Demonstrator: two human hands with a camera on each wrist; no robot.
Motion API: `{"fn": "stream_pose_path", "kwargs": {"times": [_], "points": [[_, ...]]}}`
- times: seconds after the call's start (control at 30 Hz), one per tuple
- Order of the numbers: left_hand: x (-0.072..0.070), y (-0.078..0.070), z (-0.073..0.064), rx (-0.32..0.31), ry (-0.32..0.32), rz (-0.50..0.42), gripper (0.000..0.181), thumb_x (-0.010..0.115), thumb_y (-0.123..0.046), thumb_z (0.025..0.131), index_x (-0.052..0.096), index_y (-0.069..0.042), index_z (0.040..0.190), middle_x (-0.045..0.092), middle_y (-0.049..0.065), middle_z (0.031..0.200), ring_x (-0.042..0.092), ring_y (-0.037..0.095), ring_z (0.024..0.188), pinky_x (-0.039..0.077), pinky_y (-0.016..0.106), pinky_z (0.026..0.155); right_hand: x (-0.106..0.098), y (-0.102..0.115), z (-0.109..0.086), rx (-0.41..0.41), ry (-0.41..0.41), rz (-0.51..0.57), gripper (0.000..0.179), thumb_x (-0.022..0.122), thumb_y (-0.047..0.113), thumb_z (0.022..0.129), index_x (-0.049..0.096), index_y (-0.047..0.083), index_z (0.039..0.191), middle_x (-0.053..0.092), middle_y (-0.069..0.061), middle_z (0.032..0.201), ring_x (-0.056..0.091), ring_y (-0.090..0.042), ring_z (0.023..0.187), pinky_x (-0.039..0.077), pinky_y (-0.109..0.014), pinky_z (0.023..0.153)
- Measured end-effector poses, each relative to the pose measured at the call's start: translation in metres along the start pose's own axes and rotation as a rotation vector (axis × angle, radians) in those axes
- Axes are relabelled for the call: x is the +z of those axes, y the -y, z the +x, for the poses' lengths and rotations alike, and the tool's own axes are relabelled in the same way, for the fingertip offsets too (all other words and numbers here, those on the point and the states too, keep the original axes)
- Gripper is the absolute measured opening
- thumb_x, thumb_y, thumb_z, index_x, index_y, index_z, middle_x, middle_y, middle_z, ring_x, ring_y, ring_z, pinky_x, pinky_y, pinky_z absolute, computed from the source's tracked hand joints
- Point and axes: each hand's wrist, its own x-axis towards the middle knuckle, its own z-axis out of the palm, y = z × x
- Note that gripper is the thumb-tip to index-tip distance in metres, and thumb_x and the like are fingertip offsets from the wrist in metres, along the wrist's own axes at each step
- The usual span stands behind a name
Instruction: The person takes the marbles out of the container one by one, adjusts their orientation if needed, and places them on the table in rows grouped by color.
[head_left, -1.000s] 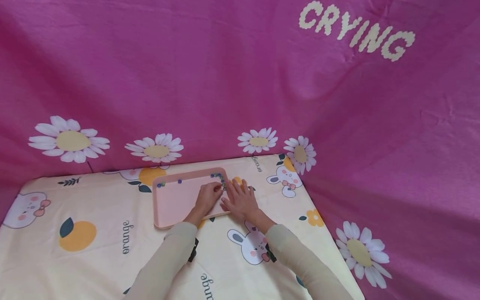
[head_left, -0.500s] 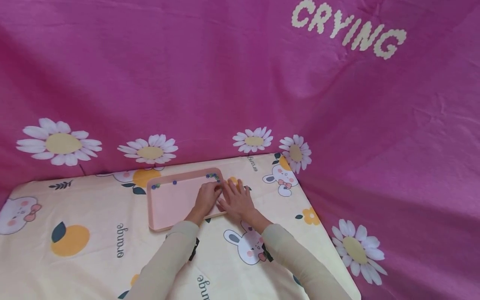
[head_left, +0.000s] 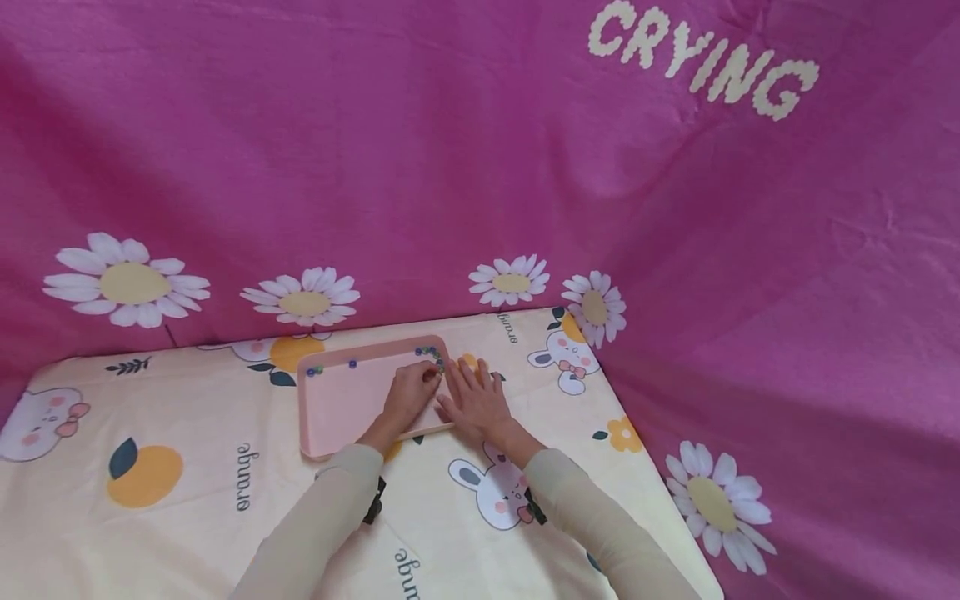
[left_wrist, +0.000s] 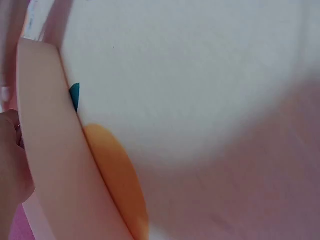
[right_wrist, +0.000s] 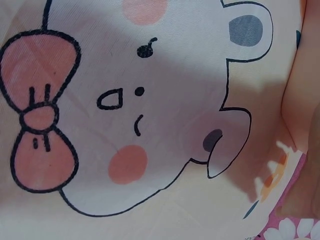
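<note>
A shallow pink tray [head_left: 303, 408] lies on the table in the head view. Small round blue and green beads [head_left: 432, 351] line its far right corner and the upper part of its right side. My left hand [head_left: 407, 393] is over the tray, fingers curled, with the fingertips right at the lowest visible bead; I cannot tell whether they pinch one. My right hand [head_left: 477, 407] lies across the tray's right rim, fingers straight and spread. In the left wrist view, the tray's outer wall [left_wrist: 52, 125] partly hides the left hand [left_wrist: 12, 165].
More beads [head_left: 313, 372] sit in the tray's far left corner, and a single blue bead [head_left: 352, 364] lies along the far wall. The table has a cream cloth [head_left: 202, 400] printed with rabbits and oranges. Behind and to the right hangs a magenta curtain [head_left: 420, 167].
My left hand has drawn slightly left, back from the right rim, so a bead by its fingertips shows again. The right hand stays on the rim. The head view shifts slightly.
</note>
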Motion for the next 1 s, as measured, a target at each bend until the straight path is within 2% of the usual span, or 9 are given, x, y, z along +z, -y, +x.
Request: {"fn": "stream_pose_path", "kwargs": {"times": [0.17,0.3,0.43,0.6,0.7,0.77,0.93,1.0], "points": [[-0.011,-0.002,-0.008,-0.003,-0.021,-0.074,0.019,0.067,-0.008,0.094,0.073,-0.001,0.111,0.072,0.009,0.101,0.064,0.023,0.092,0.054,0.039,0.091,-0.002,-0.004,0.001,0.003,-0.014,-0.015,0.075,0.024,0.062,0.101,0.008,0.021,0.162,0.014,-0.008,0.166,0.008,-0.042,0.149,0.016,-0.065,0.114],[-0.019,-0.004,-0.022,0.004,-0.019,-0.102,0.025,0.067,-0.01,0.095,0.072,-0.001,0.118,0.072,0.01,0.108,0.065,0.025,0.099,0.052,0.04,0.095,-0.002,-0.006,0.001,0.002,-0.024,0.0,0.074,0.027,0.06,0.101,0.009,0.021,0.162,0.016,-0.009,0.165,0.009,-0.043,0.149,0.016,-0.066,0.114],[-0.022,-0.009,-0.039,0.078,0.0,-0.101,0.025,0.07,-0.009,0.094,0.072,-0.001,0.118,0.072,0.01,0.11,0.067,0.025,0.101,0.053,0.038,0.093,0.001,-0.008,0.001,0.013,-0.023,0.0,0.073,0.026,0.059,0.102,0.009,0.021,0.162,0.016,-0.009,0.165,0.009,-0.043,0.149,0.016,-0.066,0.114],[-0.021,-0.019,-0.061,0.177,0.019,-0.135,0.022,0.072,-0.003,0.091,0.075,-0.001,0.112,0.073,0.008,0.103,0.065,0.018,0.088,0.058,0.032,0.081,0.003,-0.008,0.002,0.002,-0.034,-0.022,0.072,0.022,0.058,0.103,0.011,0.019,0.162,0.017,-0.009,0.165,0.011,-0.043,0.149,0.018,-0.066,0.113],[-0.016,-0.023,-0.074,0.208,0.018,-0.13,0.022,0.073,-0.003,0.09,0.075,-0.002,0.111,0.074,0.007,0.102,0.066,0.016,0.088,0.058,0.031,0.08,0.003,-0.006,0.002,-0.005,-0.041,-0.024,0.071,0.023,0.057,0.103,0.012,0.018,0.162,0.018,-0.01,0.165,0.012,-0.043,0.148,0.018,-0.066,0.113],[-0.013,-0.024,-0.083,0.207,0.025,-0.125,0.022,0.074,-0.004,0.089,0.075,-0.002,0.111,0.073,0.006,0.102,0.067,0.016,0.09,0.057,0.031,0.082,0.003,-0.004,0.003,0.0,-0.042,-0.014,0.07,0.025,0.055,0.103,0.014,0.018,0.162,0.018,-0.01,0.165,0.013,-0.043,0.148,0.018,-0.065,0.113],[-0.005,-0.02,-0.104,0.147,0.06,-0.094,0.024,0.073,-0.009,0.092,0.074,-0.006,0.115,0.073,0.002,0.105,0.065,0.015,0.093,0.056,0.031,0.085,0.003,0.002,0.003,0.014,-0.033,0.002,0.071,0.028,0.055,0.102,0.013,0.02,0.162,0.018,-0.01,0.165,0.012,-0.043,0.148,0.018,-0.065,0.113],[-0.002,-0.017,-0.109,0.149,0.058,-0.07,0.024,0.072,-0.009,0.091,0.074,-0.007,0.116,0.073,0.002,0.106,0.065,0.015,0.094,0.056,0.032,0.086,0.002,0.004,0.004,0.015,-0.032,-0.007,0.071,0.028,0.055,0.102,0.013,0.02,0.162,0.017,-0.01,0.165,0.012,-0.043,0.148,0.018,-0.065,0.113]]}}
